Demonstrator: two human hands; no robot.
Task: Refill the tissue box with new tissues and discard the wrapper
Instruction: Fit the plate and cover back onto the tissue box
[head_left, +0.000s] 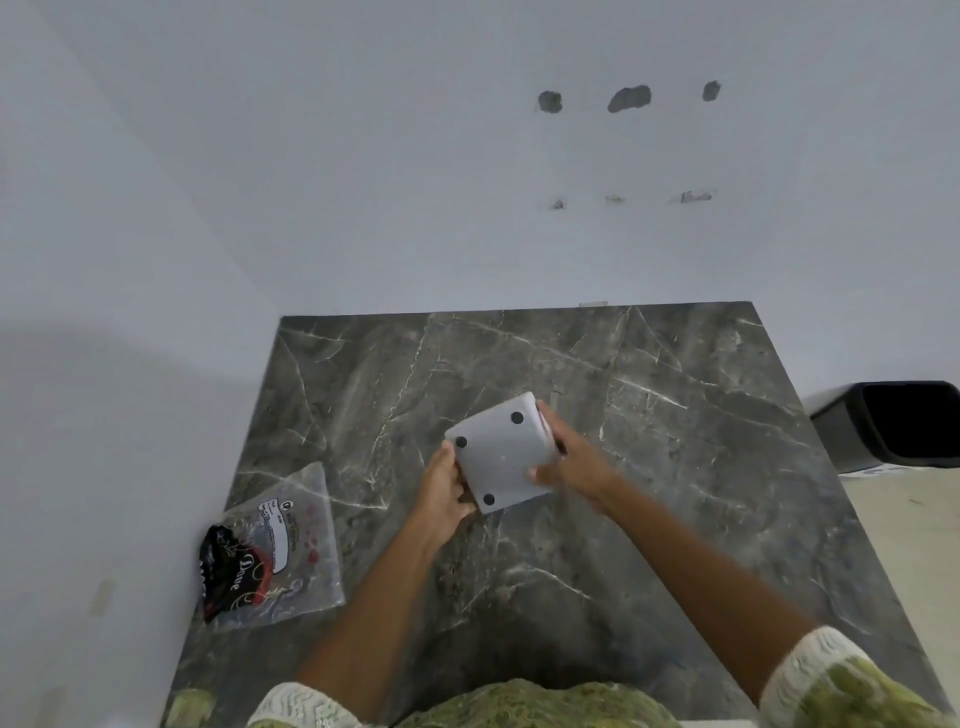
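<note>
A white square tissue box (497, 453) is held above the dark marble table (649, 405) with its underside up, showing three black round feet. My left hand (445, 491) grips its near left edge. My right hand (569, 465) holds its right side, the thumb on the underside and the fingers wrapped round the far edge. A strip of pinkish white shows at the box's right edge under my fingers. The clear plastic tissue wrapper (278, 548), printed in black and red, lies flat and crumpled at the table's left edge.
A black waste bin (904, 423) stands on the floor to the right of the table. White walls close off the far side and the left side of the table.
</note>
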